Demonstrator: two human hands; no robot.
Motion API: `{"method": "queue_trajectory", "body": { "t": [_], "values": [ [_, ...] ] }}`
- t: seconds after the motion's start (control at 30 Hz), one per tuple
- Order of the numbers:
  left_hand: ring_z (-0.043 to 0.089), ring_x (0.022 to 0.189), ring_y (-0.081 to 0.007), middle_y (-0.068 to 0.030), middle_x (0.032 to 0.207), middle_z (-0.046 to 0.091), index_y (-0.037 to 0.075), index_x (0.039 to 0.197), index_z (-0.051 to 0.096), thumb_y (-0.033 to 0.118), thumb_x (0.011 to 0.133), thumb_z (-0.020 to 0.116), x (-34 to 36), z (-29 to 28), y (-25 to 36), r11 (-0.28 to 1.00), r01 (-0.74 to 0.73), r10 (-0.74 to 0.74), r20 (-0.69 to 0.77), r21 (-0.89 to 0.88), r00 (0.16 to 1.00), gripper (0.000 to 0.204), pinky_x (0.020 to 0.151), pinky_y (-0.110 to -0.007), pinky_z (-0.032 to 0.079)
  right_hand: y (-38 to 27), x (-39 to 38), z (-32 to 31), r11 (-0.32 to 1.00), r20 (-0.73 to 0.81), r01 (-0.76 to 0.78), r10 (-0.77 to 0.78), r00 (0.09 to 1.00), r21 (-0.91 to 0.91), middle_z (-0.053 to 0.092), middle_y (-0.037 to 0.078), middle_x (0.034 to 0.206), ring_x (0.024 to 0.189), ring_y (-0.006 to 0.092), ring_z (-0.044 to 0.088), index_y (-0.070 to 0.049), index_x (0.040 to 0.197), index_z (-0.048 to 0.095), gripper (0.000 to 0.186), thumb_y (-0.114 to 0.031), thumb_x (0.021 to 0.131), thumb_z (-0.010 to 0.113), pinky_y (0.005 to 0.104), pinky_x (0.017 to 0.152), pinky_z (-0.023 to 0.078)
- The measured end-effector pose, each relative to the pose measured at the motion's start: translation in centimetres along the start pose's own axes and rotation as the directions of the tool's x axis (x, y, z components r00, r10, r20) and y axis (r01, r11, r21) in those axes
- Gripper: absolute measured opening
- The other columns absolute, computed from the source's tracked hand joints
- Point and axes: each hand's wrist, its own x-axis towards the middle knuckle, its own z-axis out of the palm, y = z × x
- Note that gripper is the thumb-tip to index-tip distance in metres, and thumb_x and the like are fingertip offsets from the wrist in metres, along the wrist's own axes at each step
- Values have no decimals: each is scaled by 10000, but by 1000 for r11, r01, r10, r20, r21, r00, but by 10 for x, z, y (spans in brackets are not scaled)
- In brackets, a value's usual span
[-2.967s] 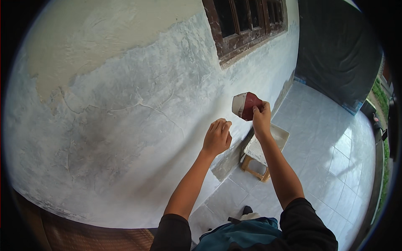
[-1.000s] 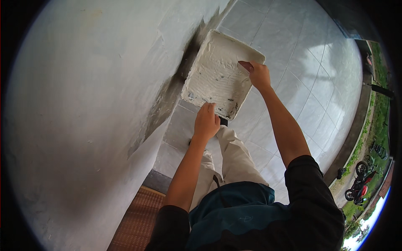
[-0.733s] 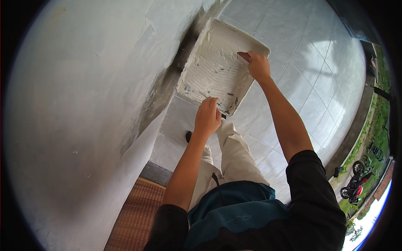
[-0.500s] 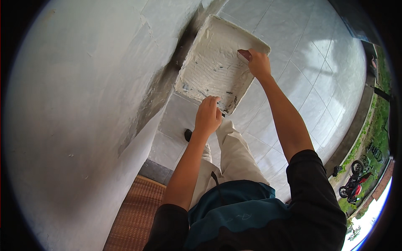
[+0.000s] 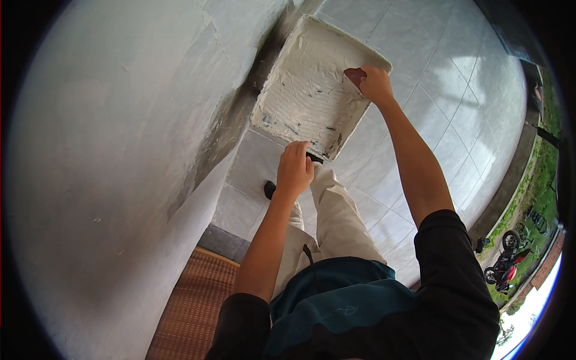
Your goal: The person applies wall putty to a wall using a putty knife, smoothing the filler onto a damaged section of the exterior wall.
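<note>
A paint tray (image 5: pixel 312 78) with a ridged floor is coated in thick off-white paste, with dark flecks toward its near end. My left hand (image 5: pixel 295 170) is closed on the tray's near edge, its fingertips over the rim. In my right hand (image 5: pixel 377 85) is a flat reddish-brown scraper (image 5: pixel 355 77), held inside the tray at its right side. The scraper's edge lies at the paste; whether it presses into it I cannot tell.
A grey plastered wall (image 5: pixel 120 150) with rough patches rises on the left, close to the tray. Below are grey floor tiles (image 5: pixel 438 114) and a brown woven mat (image 5: pixel 195 300). Outside at the right stands a red and black motorbike (image 5: pixel 507 264) beside grass.
The tray has shifted slightly up in the view. My right hand has moved a little with the scraper, and more of the scraper's face shows. My left hand still grips the near edge.
</note>
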Motion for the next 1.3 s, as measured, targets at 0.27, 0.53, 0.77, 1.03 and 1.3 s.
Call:
{"method": "queue_trajectory", "body": {
  "t": [0.27,0.53,0.77,1.03,1.3],
  "values": [
    [529,1118,-400,-209,1154,580,-4,1194,516,4,816,595,-7,0,-4,1000,29,-29,7,-4,1000,387,955,-469,441,14,11,5,995,107,70,-76,991,65,686,204,947,901,416,643,-61,1029,685,238,-70,802,614,482,806,513],
    [528,1125,-398,-206,1170,576,-2,1210,507,-5,818,597,-20,-4,-13,997,79,-80,22,24,997,402,955,-470,439,0,35,20,917,421,397,-369,829,21,704,127,935,913,334,669,-119,999,690,159,-140,848,644,435,761,523],
    [531,1117,-399,-203,1166,575,0,1213,502,-7,818,598,-25,-3,-16,995,94,-95,10,42,995,406,941,-471,444,-27,29,22,770,613,636,-483,626,-43,693,114,855,865,326,667,-73,876,657,99,-42,783,648,415,746,522],
    [530,1119,-399,-204,1162,575,-4,1211,501,-10,816,597,-20,-3,-15,994,101,-102,4,33,995,407,945,-468,441,-30,23,25,720,736,687,-409,539,-103,707,93,870,868,323,678,-97,953,703,238,-58,719,689,421,721,533],
    [524,1126,-401,-208,1167,572,-6,1210,500,-7,818,596,-28,-2,-14,991,127,-128,8,28,992,404,948,-473,438,-48,25,33,659,835,747,-360,416,-87,699,141,906,880,366,673,-103,1016,708,302,-30,727,660,437,715,533]
  ]
}}
